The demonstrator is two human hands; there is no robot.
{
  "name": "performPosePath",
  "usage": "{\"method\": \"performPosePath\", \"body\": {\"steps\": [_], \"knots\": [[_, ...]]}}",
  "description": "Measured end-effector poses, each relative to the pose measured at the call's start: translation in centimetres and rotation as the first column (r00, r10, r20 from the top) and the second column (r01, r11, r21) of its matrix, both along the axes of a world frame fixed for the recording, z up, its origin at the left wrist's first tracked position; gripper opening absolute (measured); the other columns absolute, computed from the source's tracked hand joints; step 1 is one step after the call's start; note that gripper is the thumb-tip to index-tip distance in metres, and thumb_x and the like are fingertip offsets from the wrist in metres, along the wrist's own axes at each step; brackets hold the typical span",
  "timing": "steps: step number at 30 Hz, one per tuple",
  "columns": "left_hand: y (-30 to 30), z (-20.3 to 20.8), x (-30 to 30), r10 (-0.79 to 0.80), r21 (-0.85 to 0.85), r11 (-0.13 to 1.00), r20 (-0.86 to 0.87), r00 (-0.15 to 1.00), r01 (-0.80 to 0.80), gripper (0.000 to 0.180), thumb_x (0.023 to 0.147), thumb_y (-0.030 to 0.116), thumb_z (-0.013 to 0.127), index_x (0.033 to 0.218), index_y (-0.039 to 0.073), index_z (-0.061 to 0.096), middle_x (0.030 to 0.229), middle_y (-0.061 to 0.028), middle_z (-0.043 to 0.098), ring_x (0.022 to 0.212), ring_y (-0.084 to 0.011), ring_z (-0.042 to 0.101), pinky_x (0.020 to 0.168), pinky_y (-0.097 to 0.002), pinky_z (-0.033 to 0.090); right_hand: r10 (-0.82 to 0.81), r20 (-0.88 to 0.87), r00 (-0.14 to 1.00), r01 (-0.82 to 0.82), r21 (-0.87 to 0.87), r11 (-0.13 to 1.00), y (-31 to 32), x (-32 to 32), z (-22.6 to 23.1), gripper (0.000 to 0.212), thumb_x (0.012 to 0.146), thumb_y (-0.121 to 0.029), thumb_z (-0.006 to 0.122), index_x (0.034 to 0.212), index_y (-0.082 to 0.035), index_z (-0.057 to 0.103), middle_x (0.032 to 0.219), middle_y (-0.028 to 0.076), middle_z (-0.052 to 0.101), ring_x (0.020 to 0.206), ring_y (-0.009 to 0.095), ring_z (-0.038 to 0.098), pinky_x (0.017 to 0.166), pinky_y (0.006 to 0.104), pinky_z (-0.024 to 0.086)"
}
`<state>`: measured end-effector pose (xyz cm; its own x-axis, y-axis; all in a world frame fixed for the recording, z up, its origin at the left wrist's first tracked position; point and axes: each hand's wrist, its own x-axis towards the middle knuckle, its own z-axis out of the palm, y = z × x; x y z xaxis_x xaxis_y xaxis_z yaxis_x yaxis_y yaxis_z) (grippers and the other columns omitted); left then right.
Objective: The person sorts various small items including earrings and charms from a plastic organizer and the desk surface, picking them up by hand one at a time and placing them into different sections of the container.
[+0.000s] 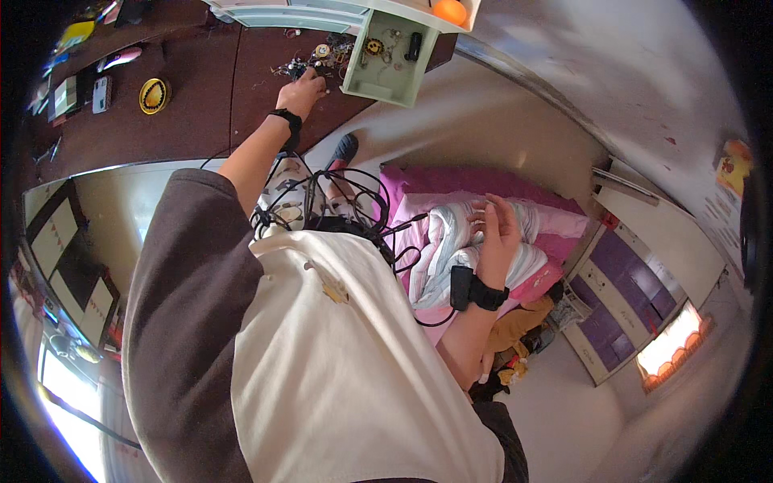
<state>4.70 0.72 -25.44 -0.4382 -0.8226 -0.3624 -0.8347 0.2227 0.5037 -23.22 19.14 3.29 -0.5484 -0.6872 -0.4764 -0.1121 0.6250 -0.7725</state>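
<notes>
My left hand [301, 93] reaches over the dark brown table [193, 97], its fingers bent together at the near edge of a tangled pile of small jewellery [324, 53]. Whatever they pinch is hidden under the fingertips. Just right of the pile, a pale green drawer [385, 87] stands pulled out of a small cabinet [298, 18]. Inside it lie thin chains, a round gold-and-black piece [374, 47] and a small black object [414, 46]. My right hand [498, 229] hangs in the air above the bed, fingers loosely apart and holding nothing.
A yellow bowl [155, 96] with a dark bead bracelet and a white rectangular device [101, 94] sit farther left on the table. An orange ball [449, 11] rests atop the cabinet. Black cables [354, 193] loop across my lap. Striped bedding [443, 249] lies on the pink bed [483, 181].
</notes>
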Motion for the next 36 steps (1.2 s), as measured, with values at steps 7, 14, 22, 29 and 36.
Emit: {"method": "performPosePath", "body": {"steps": [7,14,22,29,36], "knots": [[1.9,-0.3,-0.6,0.057,-0.022,0.998,-0.015,0.998,-0.057,0.031,0.083,0.020,0.061,0.112,0.015,0.052,0.112,-0.0098,0.051,0.089,-0.0330,0.061,0.073,-0.0418,0.052,0.046,0.002,0.999,-0.046,-0.043,0.998,0.4,-1.3,0.3,0.019,0.092,-0.013,0.053,0.106,-0.001,0.058,0.091,0.009,0.064,0.073,0.014,0.060,0.060,0.0247,0.045],[0.9,0.5,-1.8,0.188,0.027,0.982,-0.029,0.982,-0.187,0.019,0.084,0.017,0.058,0.101,0.010,0.055,0.098,-0.0130,0.058,0.087,-0.0342,0.060,0.073,-0.0444,0.049,0.071,0.035,0.997,-0.068,-0.078,0.995,1.6,-3.2,0.0,0.019,0.092,-0.015,0.054,0.107,-0.003,0.058,0.092,0.008,0.065,0.073,0.012,0.059,0.059,0.0231,0.045],[3.3,4.2,-0.3,0.612,0.289,0.788,-0.471,0.636,-0.544,0.025,0.084,0.021,0.065,0.100,0.002,0.061,0.089,-0.0104,0.066,0.075,-0.0216,0.064,0.066,-0.0338,0.050,0.070,0.039,0.997,-0.064,-0.140,0.988,5.2,-7.3,-0.4,0.018,0.093,-0.013,0.053,0.106,-0.003,0.058,0.092,0.007,0.066,0.072,0.011,0.060,0.058,0.0229,0.044],[6.6,11.7,0.8,0.674,0.323,0.705,-0.582,0.455,-0.632,0.022,0.086,0.015,0.064,0.103,0.001,0.062,0.087,-0.0054,0.066,0.072,-0.0091,0.061,0.059,-0.0227,0.047,0.071,0.137,0.988,-0.036,-0.242,0.970,6.6,-9.7,-1.4,0.019,0.093,-0.015,0.054,0.106,-0.003,0.058,0.091,0.006,0.066,0.072,0.010,0.059,0.057,0.0220,0.043],[9.3,20.9,-1.6,0.491,0.147,0.743,-0.782,0.383,-0.653,0.023,0.085,0.014,0.065,0.102,-0.001,0.063,0.090,-0.0065,0.067,0.081,-0.0094,0.061,0.075,-0.0232,0.048,0.258,0.177,0.950,-0.186,-0.343,0.921,5.3,-9.7,-2.4,0.020,0.093,-0.016,0.054,0.106,-0.002,0.059,0.091,0.005,0.065,0.073,0.010,0.058,0.060,0.0215,0.043]]}}
